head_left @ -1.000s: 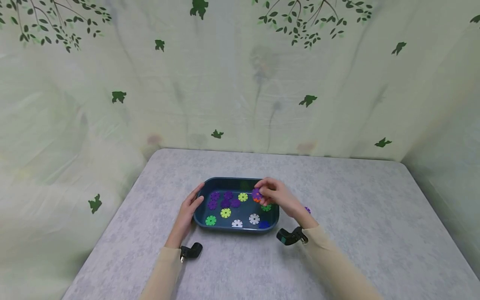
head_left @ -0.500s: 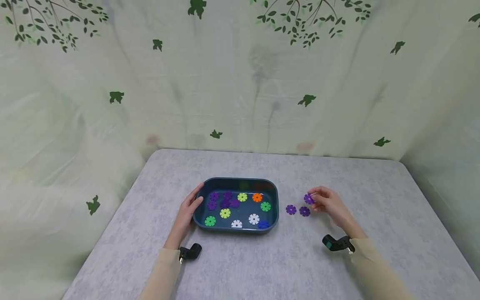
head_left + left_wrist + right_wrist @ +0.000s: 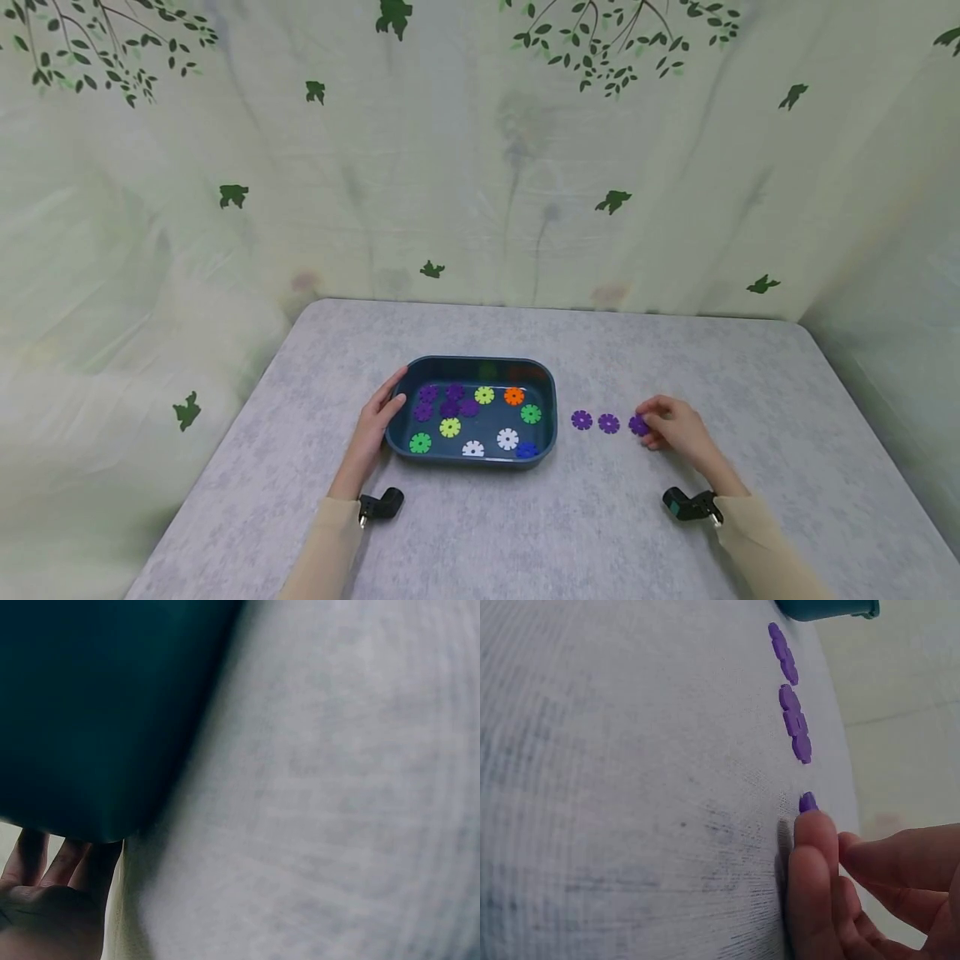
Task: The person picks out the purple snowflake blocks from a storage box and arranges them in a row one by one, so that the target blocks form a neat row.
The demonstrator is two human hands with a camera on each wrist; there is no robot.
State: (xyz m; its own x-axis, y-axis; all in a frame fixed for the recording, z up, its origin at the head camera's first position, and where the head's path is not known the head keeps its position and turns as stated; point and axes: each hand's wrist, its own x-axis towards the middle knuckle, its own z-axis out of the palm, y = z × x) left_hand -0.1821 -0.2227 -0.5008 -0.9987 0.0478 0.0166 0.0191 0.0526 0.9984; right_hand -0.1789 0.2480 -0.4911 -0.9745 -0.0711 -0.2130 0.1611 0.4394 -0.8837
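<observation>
My right hand [image 3: 677,429] pinches a purple snowflake-shaped plastic disc [image 3: 638,425] at the table surface, right of the tray. In the right wrist view only a small edge of that disc [image 3: 808,802] shows past the fingertips. Two more purple discs, a nearer one [image 3: 608,423] and one beside the tray [image 3: 581,420], lie flat in a row with it. My left hand [image 3: 369,429] holds the left end of a dark blue tray [image 3: 480,459], thumb at the rim. From the left wrist, its fingers [image 3: 66,862] show against the tray's wall.
Inside the tray lie several purple discs [image 3: 450,408] bunched at the left, plus yellow [image 3: 484,395], orange [image 3: 514,396], green [image 3: 531,414], white [image 3: 507,438] and blue [image 3: 527,450] ones. The grey table [image 3: 480,533] meets a leaf-printed cloth backdrop [image 3: 480,167] behind.
My right hand has carried a purple disc out of the tray to the right, then lowered it to the end of the row. The left hand and tray stay put.
</observation>
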